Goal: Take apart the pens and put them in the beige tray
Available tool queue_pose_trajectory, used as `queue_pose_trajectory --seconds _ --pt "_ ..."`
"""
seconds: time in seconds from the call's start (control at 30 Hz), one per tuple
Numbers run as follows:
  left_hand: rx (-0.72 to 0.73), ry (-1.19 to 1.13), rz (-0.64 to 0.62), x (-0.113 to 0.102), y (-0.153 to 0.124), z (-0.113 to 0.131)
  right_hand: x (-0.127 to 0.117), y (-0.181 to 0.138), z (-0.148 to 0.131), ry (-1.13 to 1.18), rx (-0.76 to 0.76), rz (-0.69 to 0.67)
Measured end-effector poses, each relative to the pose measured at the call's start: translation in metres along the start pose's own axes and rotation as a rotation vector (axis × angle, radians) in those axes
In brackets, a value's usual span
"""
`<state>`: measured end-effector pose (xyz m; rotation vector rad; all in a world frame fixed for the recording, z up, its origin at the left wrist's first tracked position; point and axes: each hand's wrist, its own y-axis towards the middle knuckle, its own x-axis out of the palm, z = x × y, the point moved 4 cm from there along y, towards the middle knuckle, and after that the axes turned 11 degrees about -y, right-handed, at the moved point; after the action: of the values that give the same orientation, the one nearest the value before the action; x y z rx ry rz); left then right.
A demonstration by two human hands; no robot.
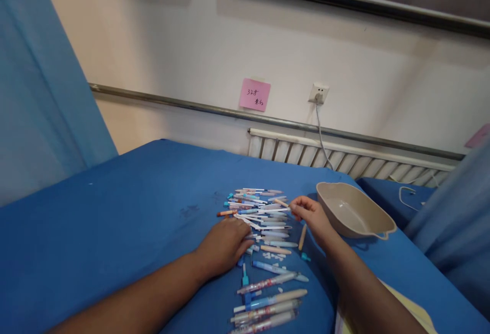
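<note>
My left hand (225, 245) lies at the left side of a spread of pens and pen parts, its fingers curled down over their ends. White sticks (250, 222) lie right by its fingertips; what is under the fingers is hidden. My right hand (312, 216) is closed in a pinch at the right end of the spread, on a peach pen barrel (281, 202). A thin white stick also reaches its fingertips. Below lie a peach barrel (275, 249), a pale blue pen (281, 244), small white pieces (273, 256) and several clear patterned pens (268, 313).
A beige basin (352, 209) stands right of my right hand. Another peach barrel (302, 237) and a teal clip piece (305, 257) lie near my right wrist. Yellow paper (409, 303) shows under my right forearm. Blue cloth (126, 227) covers the table; a radiator (298, 150) is behind.
</note>
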<state>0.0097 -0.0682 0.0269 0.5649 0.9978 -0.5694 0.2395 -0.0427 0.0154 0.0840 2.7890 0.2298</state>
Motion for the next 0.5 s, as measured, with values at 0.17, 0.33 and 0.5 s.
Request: queue_pose_trajectory --seconds 0.17,0.33,0.5 --pt "-0.026 -0.137 0.096 -0.005 -0.001 0.001 0.031 -0.007 -0.003 0.058 0.028 -0.249" --pt "0.099 -0.132 0.05 -0.001 -0.001 0.005 0.051 -0.015 -0.006 0.072 0.047 -0.378" --pt "0.104 -0.056 0.042 -0.003 0.0 0.005 0.034 -0.013 0.003 -0.005 0.048 -0.467"
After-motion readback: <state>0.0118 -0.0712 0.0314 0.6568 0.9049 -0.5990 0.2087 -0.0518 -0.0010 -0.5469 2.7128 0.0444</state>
